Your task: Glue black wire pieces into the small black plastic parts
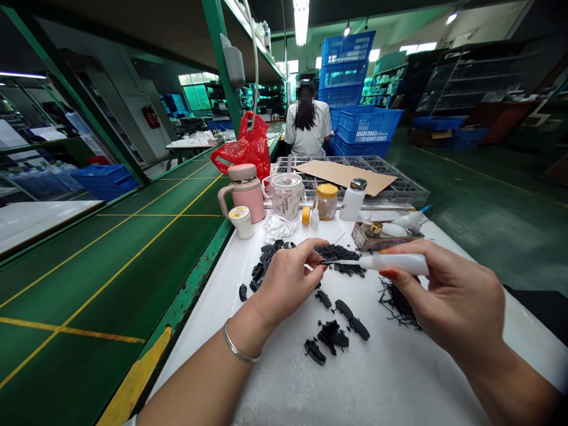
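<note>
My left hand pinches a small black part between thumb and fingertips. In my right hand is a white squeeze bottle with a thin tip, held sideways so that the tip meets the small part. Beneath and behind lies a pile of tiny black rings. Black curved pieces are heaped beyond my left hand. Several more curved pieces lie nearer on the white tabletop. Thin black sticks lie in a bunch partly behind my right hand.
A pink thermos, white cup, clear jug, yellow-lidded jar and white bottle stand behind. Cardboard lies on compartment trays. A green conveyor runs left. A person sits ahead by blue crates.
</note>
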Demonstrator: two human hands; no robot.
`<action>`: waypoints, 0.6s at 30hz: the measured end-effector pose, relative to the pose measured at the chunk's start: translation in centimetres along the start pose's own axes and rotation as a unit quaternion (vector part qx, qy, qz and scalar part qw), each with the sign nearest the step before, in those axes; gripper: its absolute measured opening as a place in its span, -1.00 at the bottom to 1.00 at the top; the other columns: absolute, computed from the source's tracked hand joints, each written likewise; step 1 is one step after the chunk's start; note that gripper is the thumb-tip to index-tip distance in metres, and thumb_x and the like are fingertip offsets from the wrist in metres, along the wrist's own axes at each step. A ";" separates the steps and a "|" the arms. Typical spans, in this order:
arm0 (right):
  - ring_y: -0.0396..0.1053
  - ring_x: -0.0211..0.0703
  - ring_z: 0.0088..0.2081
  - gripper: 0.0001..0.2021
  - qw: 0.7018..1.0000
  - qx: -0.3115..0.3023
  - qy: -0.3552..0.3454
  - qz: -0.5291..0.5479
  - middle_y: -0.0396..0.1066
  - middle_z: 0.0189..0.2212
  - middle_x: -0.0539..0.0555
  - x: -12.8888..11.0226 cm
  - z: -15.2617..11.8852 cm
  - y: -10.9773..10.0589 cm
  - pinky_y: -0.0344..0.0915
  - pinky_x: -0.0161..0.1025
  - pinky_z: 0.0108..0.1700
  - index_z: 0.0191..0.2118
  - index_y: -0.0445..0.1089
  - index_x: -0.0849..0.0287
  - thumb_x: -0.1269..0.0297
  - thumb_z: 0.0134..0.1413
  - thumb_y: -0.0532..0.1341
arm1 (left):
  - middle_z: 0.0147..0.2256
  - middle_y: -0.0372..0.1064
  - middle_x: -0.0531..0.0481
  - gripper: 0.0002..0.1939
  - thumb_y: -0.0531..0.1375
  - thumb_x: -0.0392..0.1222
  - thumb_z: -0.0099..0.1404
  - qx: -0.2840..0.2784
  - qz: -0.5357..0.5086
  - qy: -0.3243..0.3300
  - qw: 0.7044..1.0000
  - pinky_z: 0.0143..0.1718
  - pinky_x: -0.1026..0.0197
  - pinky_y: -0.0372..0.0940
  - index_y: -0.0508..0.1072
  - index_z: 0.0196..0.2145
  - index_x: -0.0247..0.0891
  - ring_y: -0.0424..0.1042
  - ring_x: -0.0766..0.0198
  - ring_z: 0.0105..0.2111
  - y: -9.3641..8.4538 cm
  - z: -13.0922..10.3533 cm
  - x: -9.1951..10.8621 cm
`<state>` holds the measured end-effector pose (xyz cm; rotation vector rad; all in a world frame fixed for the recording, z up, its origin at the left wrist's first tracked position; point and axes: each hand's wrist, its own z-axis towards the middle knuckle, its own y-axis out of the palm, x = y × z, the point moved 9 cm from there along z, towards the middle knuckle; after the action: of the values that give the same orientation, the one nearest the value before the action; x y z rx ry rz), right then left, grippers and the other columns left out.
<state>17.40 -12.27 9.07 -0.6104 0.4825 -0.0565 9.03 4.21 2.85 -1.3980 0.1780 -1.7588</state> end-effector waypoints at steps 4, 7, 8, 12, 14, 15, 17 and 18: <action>0.16 -0.24 -0.64 -0.80 1.000 -0.003 0.000 -0.003 0.43 -0.42 0.02 -0.1 0.1 0.1 0.07 -0.25 -0.56 -0.31 0.44 0.10 0.09 0.12 0.24 | -0.31 0.44 0.10 -0.59 0.16 -0.37 0.23 0.000 0.002 0.002 1.000 -0.27 0.37 0.34 0.34 0.04 -0.17 0.41 0.40 -0.40 -0.1 0.0 0.1; 0.17 -0.24 -0.63 -0.80 1.000 -0.004 -0.001 -0.005 0.43 -0.41 0.02 -0.2 0.1 0.1 0.07 -0.25 -0.56 -0.30 0.44 0.10 0.09 0.13 0.24 | -0.30 0.44 0.09 -0.60 0.16 -0.36 0.23 0.001 0.004 0.003 1.000 -0.27 0.37 0.34 0.34 0.03 -0.17 0.41 0.40 -0.40 -0.1 0.0 0.1; 0.17 -0.23 -0.62 -0.81 1.000 -0.003 -0.002 -0.005 0.43 -0.42 0.02 -0.2 0.1 0.1 0.06 -0.25 -0.57 -0.30 0.44 0.10 0.09 0.13 0.24 | -0.30 0.44 0.10 -0.60 0.16 -0.36 0.23 0.001 0.005 0.003 1.000 -0.27 0.38 0.34 0.34 0.03 -0.17 0.41 0.40 -0.40 -0.1 -0.1 0.1; 0.20 -0.22 -0.60 -0.81 1.000 -0.004 -0.001 -0.001 0.43 -0.41 0.02 -0.1 0.0 0.1 0.05 -0.26 -0.58 -0.28 0.44 0.10 0.10 0.13 0.25 | -0.30 0.43 0.13 -0.59 0.16 -0.38 0.23 0.003 0.008 0.000 1.000 -0.26 0.39 0.34 0.34 0.03 -0.14 0.42 0.41 -0.40 -0.1 -0.1 0.0; 0.21 -0.22 -0.59 -0.81 1.000 0.000 0.000 0.000 0.43 -0.41 0.02 -0.1 0.0 0.0 0.05 -0.26 -0.57 -0.29 0.44 0.10 0.09 0.13 0.25 | -0.30 0.43 0.14 -0.59 0.16 -0.38 0.23 0.003 0.006 0.000 1.000 -0.26 0.39 0.33 0.34 0.03 -0.14 0.42 0.42 -0.40 -0.1 -0.1 0.0; 0.22 -0.22 -0.59 -0.81 1.000 0.001 0.000 0.001 0.43 -0.41 0.02 -0.1 0.0 0.0 0.06 -0.26 -0.57 -0.29 0.44 0.10 0.09 0.13 0.25 | -0.31 0.43 0.14 -0.59 0.17 -0.38 0.23 0.003 0.006 0.000 1.000 -0.26 0.39 0.33 0.34 0.02 -0.14 0.42 0.42 -0.40 -0.1 -0.1 0.0; 0.22 -0.22 -0.59 -0.81 1.000 0.003 0.001 0.002 0.43 -0.41 0.02 -0.1 0.0 0.0 0.07 -0.26 -0.56 -0.30 0.44 0.10 0.10 0.13 0.25 | -0.31 0.43 0.15 -0.59 0.17 -0.39 0.22 0.004 0.006 0.001 1.000 -0.26 0.40 0.33 0.34 0.02 -0.14 0.41 0.43 -0.40 -0.1 0.0 0.0; 0.22 -0.21 -0.59 -0.81 1.000 0.002 0.002 0.003 0.43 -0.41 0.02 -0.1 0.0 0.0 0.07 -0.26 -0.56 -0.30 0.44 0.10 0.10 0.13 0.25 | -0.31 0.43 0.15 -0.59 0.17 -0.39 0.22 0.004 0.006 0.001 1.000 -0.27 0.40 0.33 0.34 0.02 -0.15 0.42 0.43 -0.40 -0.1 0.0 0.1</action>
<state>17.30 -12.22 9.15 -0.6046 0.4872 -0.0524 8.92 4.24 2.96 -1.3859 0.1802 -1.7499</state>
